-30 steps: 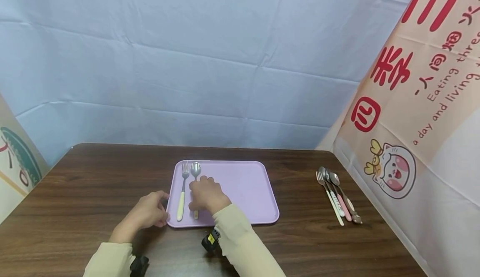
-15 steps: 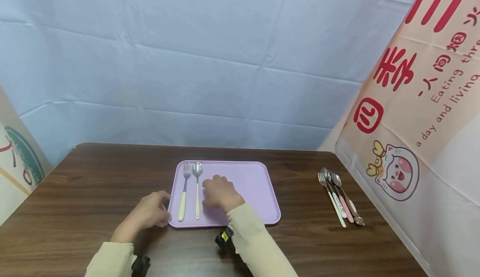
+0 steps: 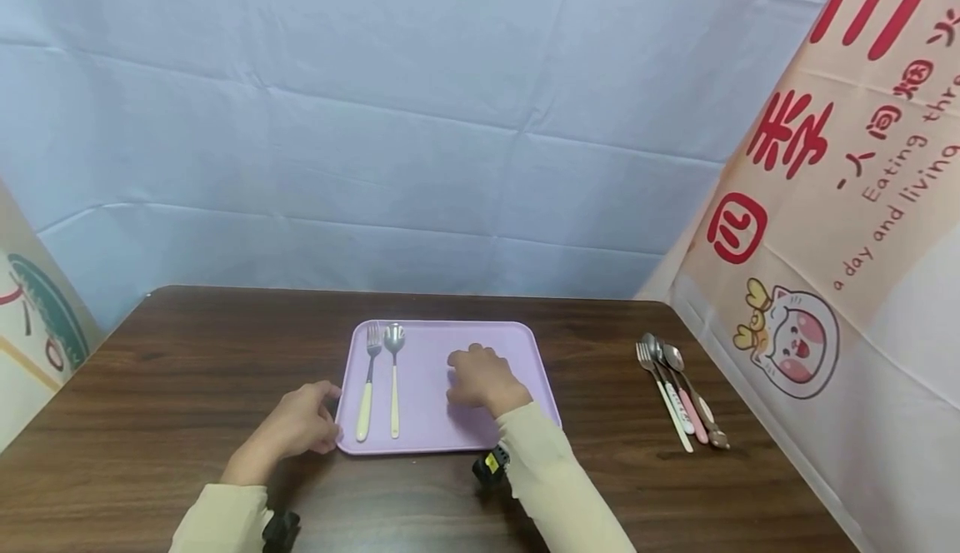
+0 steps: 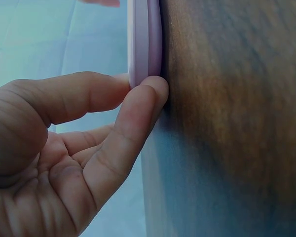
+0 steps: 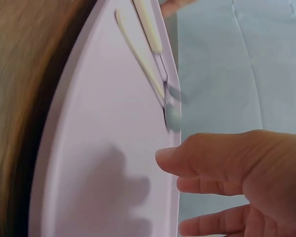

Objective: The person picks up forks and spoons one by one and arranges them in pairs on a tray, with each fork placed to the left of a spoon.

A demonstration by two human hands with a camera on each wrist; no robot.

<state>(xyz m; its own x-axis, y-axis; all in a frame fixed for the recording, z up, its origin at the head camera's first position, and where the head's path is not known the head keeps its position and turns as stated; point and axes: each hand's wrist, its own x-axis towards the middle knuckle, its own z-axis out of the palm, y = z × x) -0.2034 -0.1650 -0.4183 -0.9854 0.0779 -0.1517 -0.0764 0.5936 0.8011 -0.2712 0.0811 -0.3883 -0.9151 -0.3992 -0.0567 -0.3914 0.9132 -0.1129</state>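
My left hand [image 3: 296,424] pinches the lilac tray [image 3: 480,336] at its near left corner. In the left wrist view the thumb is on the tray's rim [image 4: 142,44] and a fingertip presses its outer edge. Over the tray's right half hovers my right hand [image 3: 483,382], holding nothing; its shadow falls on the tray in the right wrist view, thumb and fingers apart. A fork [image 3: 365,407] with a cream handle lies at the tray's left side. Beside it, parallel, lies a spoon [image 3: 394,395] with a thinner cream handle; both heads point away from me.
Several forks and spoons lie fanned together at the table's right: a cream-handled fork [image 3: 671,411], a pink-handled piece [image 3: 695,420] and others overlapping. A pale blue cloth [image 3: 375,161] hangs behind the dark wooden table [image 3: 187,370], and a printed cloth [image 3: 787,303] borders its right edge.
My right hand has let go of the spoon and moved right across the tray, leaving the spoon's handle uncovered. The left hand stays at the tray's corner.
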